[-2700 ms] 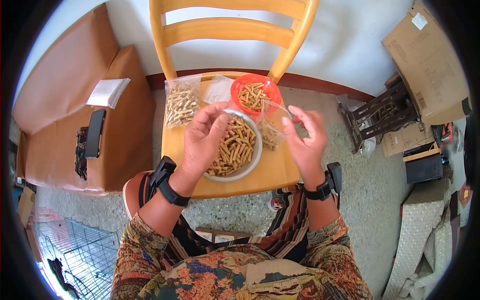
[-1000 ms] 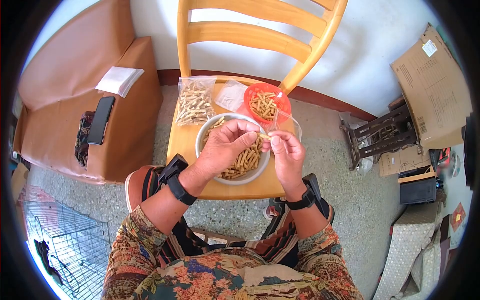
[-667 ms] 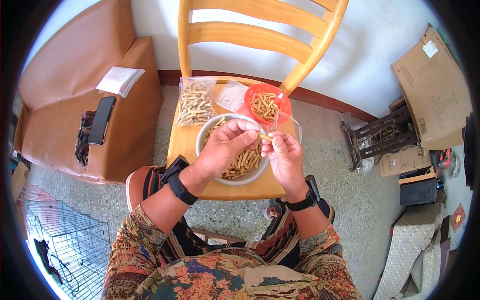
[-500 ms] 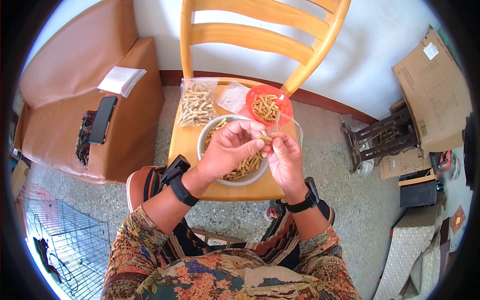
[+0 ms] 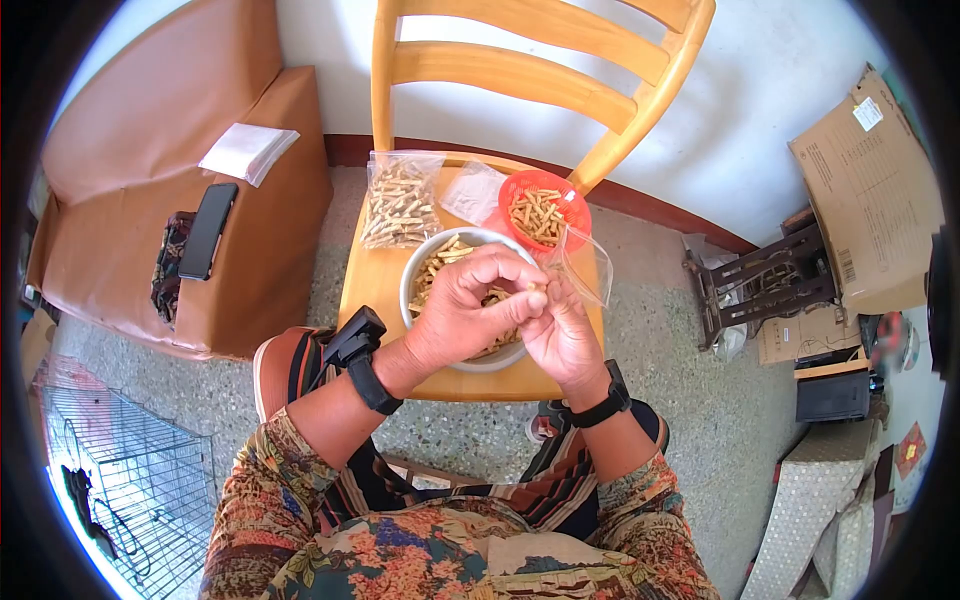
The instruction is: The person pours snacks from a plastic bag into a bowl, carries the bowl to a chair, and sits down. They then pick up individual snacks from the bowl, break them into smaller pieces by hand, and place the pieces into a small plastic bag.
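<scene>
My left hand point(image 5: 485, 300) and my right hand point(image 5: 563, 335) meet over the front right of a white bowl point(image 5: 408, 290). Both are closed, thumbs and fingers pinched together at a short tan stick-like piece point(image 5: 540, 287), which the fingers mostly cover. Many similar tan sticks point(image 5: 440, 260) fill the bowl, partly hidden below my left hand. Just behind my right fingers is a clear plastic bag point(image 5: 592, 272). Past the bowl sits a red basket point(image 5: 577, 205) holding more sticks.
The wooden chair point(image 5: 375, 350) carries the bowl, a filled zip bag point(image 5: 402, 205) and a flat white packet point(image 5: 472, 192). A brown sofa point(image 5: 270, 240) at left bears a phone point(image 5: 209, 231) and white bags point(image 5: 248, 152). A wire cage point(image 5: 140, 470) stands lower left, cardboard boxes point(image 5: 865, 190) at right.
The fingertips have drawn closer together and now cover most of the tan stick, which showed plainly between them before. The view has shifted slightly.
</scene>
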A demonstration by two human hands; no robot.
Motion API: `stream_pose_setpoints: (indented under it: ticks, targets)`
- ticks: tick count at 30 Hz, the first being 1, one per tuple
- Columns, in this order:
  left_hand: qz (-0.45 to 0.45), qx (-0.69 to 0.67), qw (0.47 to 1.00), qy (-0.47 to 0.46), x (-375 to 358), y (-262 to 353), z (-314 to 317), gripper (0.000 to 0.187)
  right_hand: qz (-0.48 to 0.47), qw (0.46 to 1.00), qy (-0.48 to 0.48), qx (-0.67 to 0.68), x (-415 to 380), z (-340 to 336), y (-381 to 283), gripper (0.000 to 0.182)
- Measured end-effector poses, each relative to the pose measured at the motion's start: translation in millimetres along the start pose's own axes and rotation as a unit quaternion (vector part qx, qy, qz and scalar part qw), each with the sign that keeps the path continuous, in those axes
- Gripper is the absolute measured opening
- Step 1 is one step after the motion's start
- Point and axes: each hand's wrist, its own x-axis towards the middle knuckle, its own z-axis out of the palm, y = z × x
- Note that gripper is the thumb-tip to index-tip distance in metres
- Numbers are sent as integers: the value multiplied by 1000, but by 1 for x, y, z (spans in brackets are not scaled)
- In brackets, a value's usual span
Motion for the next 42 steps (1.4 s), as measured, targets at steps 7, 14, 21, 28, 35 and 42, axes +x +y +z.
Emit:
stream_pose_setpoints:
  ticks: [7,14,21,28,35,42]
  targets:
    - [-158,-219,961,59,-1,-3,0,14,17,999,-40,20,-1,0,-3,11]
    - [-150,-204,965,70,-1,-2,3,19,-114,971,49,-203,-12,16,-21,12]
    - [-212,-165,949,165,5,2,-10,28,-399,604,146,-674,-25,17,-74,13]
    - [-211,-158,945,196,6,-1,-9,28,-371,469,129,-791,-9,17,-66,18]
    - [-211,-181,932,231,8,2,-14,28,-257,586,-15,-768,-16,24,-31,10]
    - [-211,-192,927,243,9,1,-16,23,-205,523,-29,-827,-9,9,-14,12]
